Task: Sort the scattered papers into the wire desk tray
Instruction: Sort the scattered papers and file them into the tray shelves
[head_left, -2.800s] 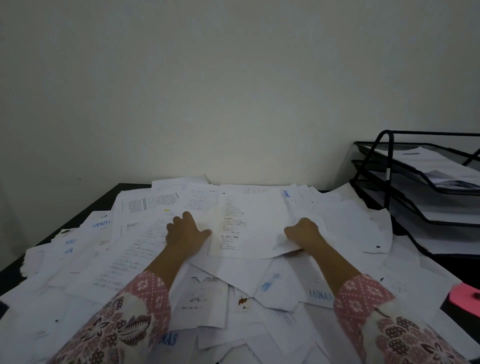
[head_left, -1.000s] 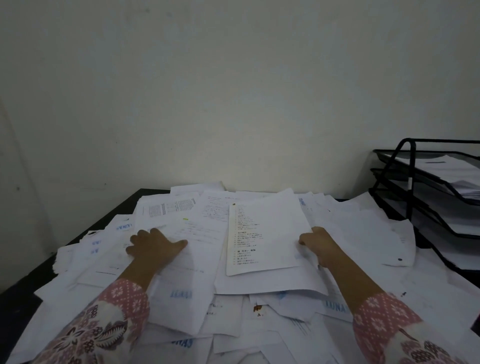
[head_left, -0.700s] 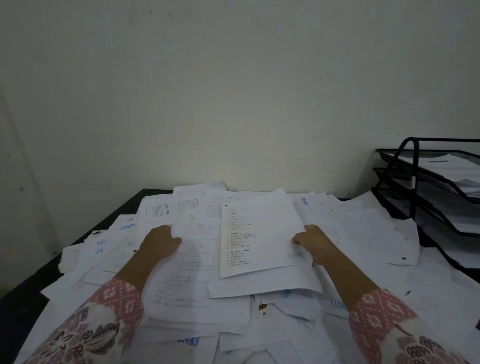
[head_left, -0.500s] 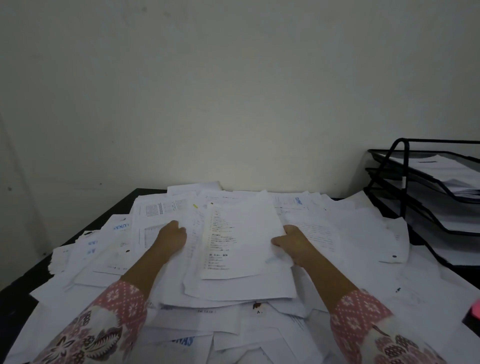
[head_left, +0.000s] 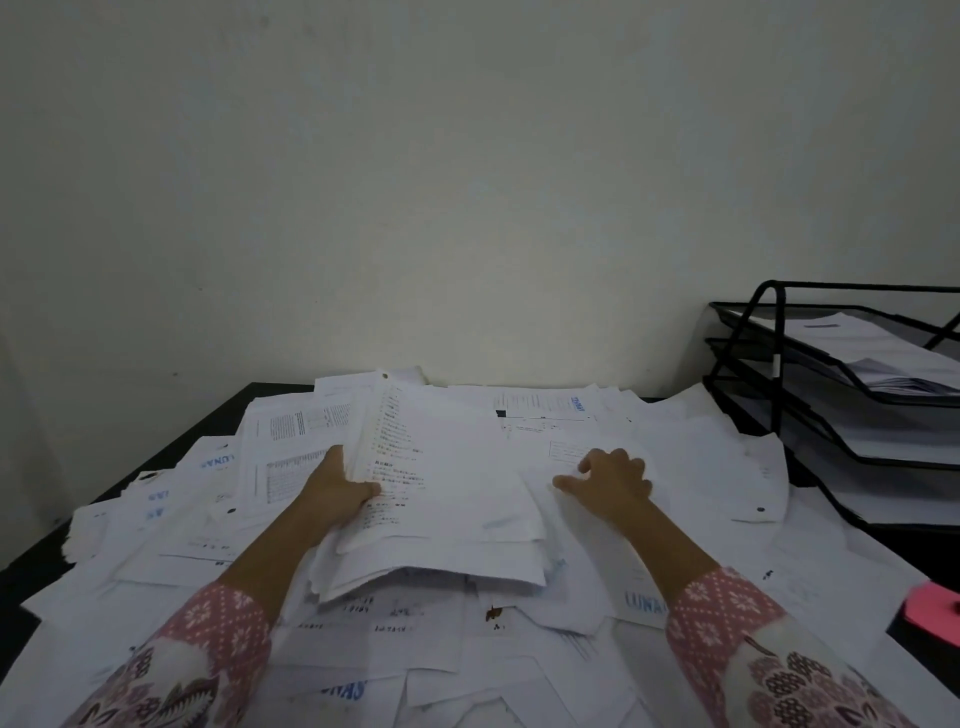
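Left hand (head_left: 335, 496) clamped on the left edge of a gathered sheaf of papers (head_left: 447, 499) — thumb on the top sheet, fingers hidden beneath, sheaf raised at that side above the heap. Right hand (head_left: 613, 483) apart from the sheaf, just to its right, fingers loosely spread and resting on loose sheets, gripping nothing. Patterned pink sleeves (head_left: 223, 634) at both wrists. Scattered papers (head_left: 691, 457) overlapping in a thick layer over most of a dark desk (head_left: 171, 441), several stamped with blue lettering. Wire desk tray (head_left: 810, 395) at far right, well apart from both hands — black, with stacked tiers, some sheets lying in the upper tier, lower tiers only partly visible. Pink object (head_left: 932, 608) at the right edge, too cropped to identify. Plain pale wall (head_left: 467, 182) behind
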